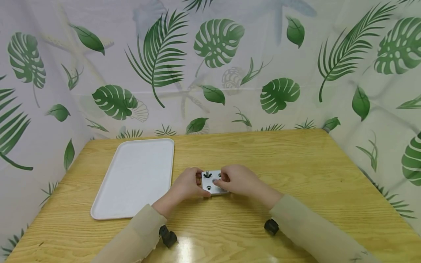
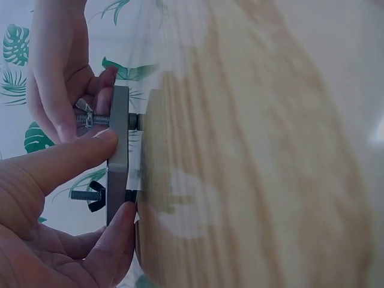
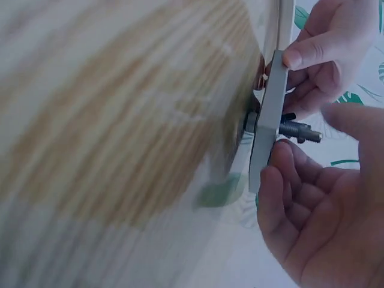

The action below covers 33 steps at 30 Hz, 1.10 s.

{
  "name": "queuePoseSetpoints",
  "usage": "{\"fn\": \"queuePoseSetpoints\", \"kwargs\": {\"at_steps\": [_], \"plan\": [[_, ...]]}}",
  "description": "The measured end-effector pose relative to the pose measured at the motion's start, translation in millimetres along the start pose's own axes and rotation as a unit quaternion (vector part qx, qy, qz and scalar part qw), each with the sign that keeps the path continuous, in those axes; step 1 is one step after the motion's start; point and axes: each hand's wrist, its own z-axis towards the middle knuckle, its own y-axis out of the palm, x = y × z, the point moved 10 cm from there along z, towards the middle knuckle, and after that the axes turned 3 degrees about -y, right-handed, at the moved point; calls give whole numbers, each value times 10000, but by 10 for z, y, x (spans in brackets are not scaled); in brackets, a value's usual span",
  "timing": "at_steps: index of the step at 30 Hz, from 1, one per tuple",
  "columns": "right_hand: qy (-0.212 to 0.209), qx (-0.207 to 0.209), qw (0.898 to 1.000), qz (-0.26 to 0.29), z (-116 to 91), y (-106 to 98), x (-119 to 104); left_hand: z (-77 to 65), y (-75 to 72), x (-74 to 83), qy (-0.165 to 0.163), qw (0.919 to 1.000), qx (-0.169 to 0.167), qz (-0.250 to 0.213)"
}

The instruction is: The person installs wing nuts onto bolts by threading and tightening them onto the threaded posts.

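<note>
A silver metal plate (image 1: 213, 188) with several holes stands just over the wooden table, with bolts sticking through it. On one bolt sits a black wing nut (image 1: 207, 175); on another, a silver wing nut (image 2: 85, 108). My left hand (image 1: 188, 184) grips the plate's left side, its thumb on the near edge and its fingers round the far and lower side. Over the plate's right part, my right hand (image 1: 241, 180) has its thumb and curled fingers about the silver wing nut. From above, that hand mostly hides this nut and the right-hand holes.
A white tray (image 1: 131, 182) lies on the left of the wooden table (image 1: 279, 157). Leaf-patterned cloth (image 1: 210, 73) hangs behind and along both sides. Black wrist cameras sit under both sleeves, the left one (image 1: 168, 236) low over the table.
</note>
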Motion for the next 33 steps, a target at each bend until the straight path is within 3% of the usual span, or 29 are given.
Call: {"fn": "queuePoseSetpoints", "kwargs": {"at_steps": [9, 13, 16, 21, 26, 33], "plan": [[-826, -365, 9885, 1212, -61, 14, -1, 4, 10, -6, -42, 10000, -32, -17], [-763, -430, 9829, 1617, -61, 23, 33, 2, 12, -1, -39, 10000, -45, -37], [-576, -315, 9858, 1545, -41, 12, 72, 4, 7, 0, -29, 10000, -42, -84], [-254, 58, 9960, 859, -1, -39, 83, 19, 1, -10, -47, 9999, -24, -101], [-57, 101, 9990, 440, -18, -50, 55, 29, 9, -6, 8, 10000, -42, -63], [-628, -242, 9904, 1207, -28, 22, 37, 15, 3, -8, -16, 10000, -25, -4]]}}
